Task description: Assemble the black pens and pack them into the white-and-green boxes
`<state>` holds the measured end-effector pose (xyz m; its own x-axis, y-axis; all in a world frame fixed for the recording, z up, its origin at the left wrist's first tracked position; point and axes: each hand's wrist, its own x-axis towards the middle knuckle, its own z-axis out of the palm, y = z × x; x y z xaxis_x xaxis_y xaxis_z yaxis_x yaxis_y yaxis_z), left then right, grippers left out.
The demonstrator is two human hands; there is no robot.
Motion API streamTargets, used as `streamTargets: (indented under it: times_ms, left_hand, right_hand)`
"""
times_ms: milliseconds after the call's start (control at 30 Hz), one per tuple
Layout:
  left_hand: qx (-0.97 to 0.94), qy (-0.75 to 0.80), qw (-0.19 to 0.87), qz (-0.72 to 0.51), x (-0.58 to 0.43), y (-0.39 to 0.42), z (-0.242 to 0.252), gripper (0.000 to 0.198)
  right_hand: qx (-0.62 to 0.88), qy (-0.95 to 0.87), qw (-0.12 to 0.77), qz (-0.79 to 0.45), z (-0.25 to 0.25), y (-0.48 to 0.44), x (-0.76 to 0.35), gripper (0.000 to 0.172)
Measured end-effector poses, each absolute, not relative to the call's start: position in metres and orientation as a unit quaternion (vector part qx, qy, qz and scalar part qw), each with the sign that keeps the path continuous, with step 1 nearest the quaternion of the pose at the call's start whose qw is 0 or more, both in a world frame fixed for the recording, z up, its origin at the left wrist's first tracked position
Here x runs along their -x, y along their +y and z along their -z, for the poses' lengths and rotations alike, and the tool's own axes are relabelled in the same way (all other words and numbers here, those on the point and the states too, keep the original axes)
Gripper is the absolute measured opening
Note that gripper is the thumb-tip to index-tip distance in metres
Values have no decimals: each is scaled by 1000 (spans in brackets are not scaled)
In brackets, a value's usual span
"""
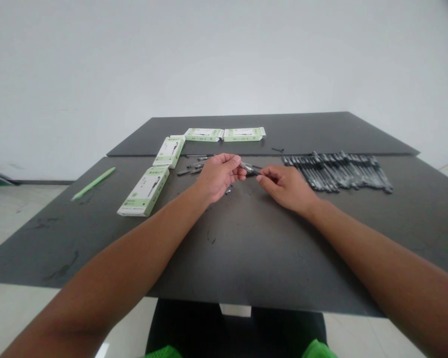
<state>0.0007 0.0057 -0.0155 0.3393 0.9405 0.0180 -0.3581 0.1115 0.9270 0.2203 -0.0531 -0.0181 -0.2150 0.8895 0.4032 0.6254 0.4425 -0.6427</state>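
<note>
A pen with a dark end is held between my two hands above the middle of the table. My left hand pinches its left end with thumb and fingers. On its dark right end, the fingers of my right hand are closed. Several loose pen parts lie behind and to the left of my left hand, partly hidden by it. Just right of my right hand is a long row of black and clear pens, laid side by side.
White and green boxes form an angled line at the left and back of the dark table. A light green pen or cutter lies at far left. A small black piece is near the table seam.
</note>
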Motion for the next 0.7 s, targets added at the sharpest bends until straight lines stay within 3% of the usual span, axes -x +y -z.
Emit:
streamTargets:
  times_ms: [700]
  left_hand:
    - [-485, 315, 688, -438, -1, 0, 16, 23]
  right_hand:
    - [502, -755, 386, -170, 21, -52, -220, 19]
